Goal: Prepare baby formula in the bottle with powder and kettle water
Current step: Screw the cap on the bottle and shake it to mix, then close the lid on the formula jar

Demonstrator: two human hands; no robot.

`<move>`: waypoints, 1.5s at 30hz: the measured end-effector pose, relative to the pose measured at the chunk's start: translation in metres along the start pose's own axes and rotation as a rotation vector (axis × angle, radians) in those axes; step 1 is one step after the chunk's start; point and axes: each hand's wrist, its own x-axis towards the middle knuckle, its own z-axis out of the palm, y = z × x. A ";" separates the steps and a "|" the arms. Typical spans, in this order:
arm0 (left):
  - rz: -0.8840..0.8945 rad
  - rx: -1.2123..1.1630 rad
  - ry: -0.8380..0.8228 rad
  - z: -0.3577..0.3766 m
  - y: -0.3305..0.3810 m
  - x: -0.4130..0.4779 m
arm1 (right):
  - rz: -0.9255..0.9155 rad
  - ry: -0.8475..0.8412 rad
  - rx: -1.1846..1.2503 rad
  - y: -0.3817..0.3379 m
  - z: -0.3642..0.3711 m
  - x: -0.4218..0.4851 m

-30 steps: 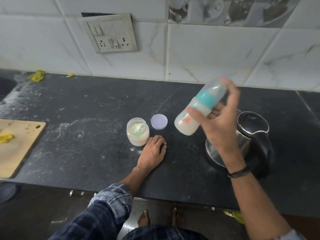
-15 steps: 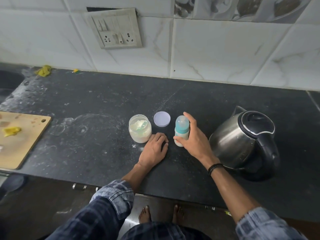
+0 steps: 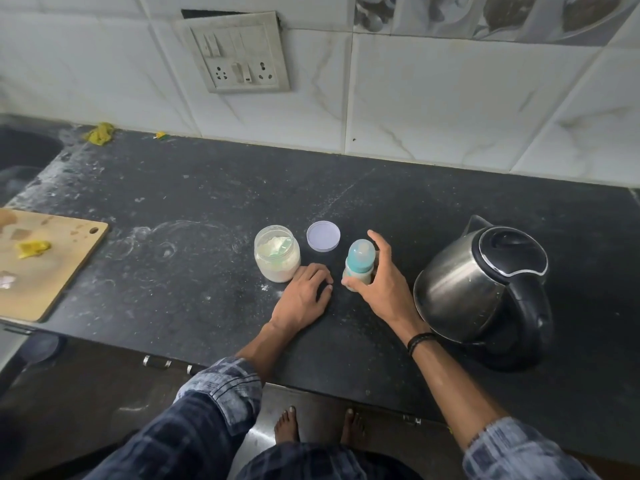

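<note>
The baby bottle (image 3: 360,263), with its teal cap on and milky liquid inside, stands upright on the black counter (image 3: 194,271). My right hand (image 3: 382,287) cups it from the right, thumb at its base and fingers curved behind the cap. My left hand (image 3: 304,296) rests palm down on the counter, holding nothing, just right of the powder jar. The clear powder jar (image 3: 277,254) is open, with white powder and a scoop inside. Its round lid (image 3: 323,236) lies flat behind the bottle. The steel kettle (image 3: 485,289), black lid closed, stands to the right of my right hand.
A wooden cutting board (image 3: 45,268) with yellow scraps lies at the counter's left edge. A sink (image 3: 24,150) is at the far left. A switch and socket plate (image 3: 239,51) hangs on the tiled wall. My bare feet show below the counter's front edge.
My right hand held the bottle tilted in the air a second ago; it has since brought it down, and the bottle now stands upright on the counter. My left hand stayed put.
</note>
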 end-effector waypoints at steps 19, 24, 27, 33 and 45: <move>-0.244 -0.137 0.255 -0.033 0.019 -0.054 | -0.506 0.223 -0.048 -0.029 0.029 -0.053; -0.279 -0.138 0.384 -0.066 -0.003 -0.061 | -0.302 0.032 -0.118 -0.042 0.062 -0.033; -0.298 -0.177 0.437 -0.083 -0.021 -0.063 | -0.170 -0.017 -0.212 -0.052 0.081 -0.021; -0.291 -0.278 0.394 -0.110 -0.047 -0.059 | 0.071 0.047 -0.256 -0.067 0.107 0.001; -0.292 -0.448 0.109 -0.120 -0.058 -0.026 | 0.270 0.075 -0.313 -0.059 0.118 0.051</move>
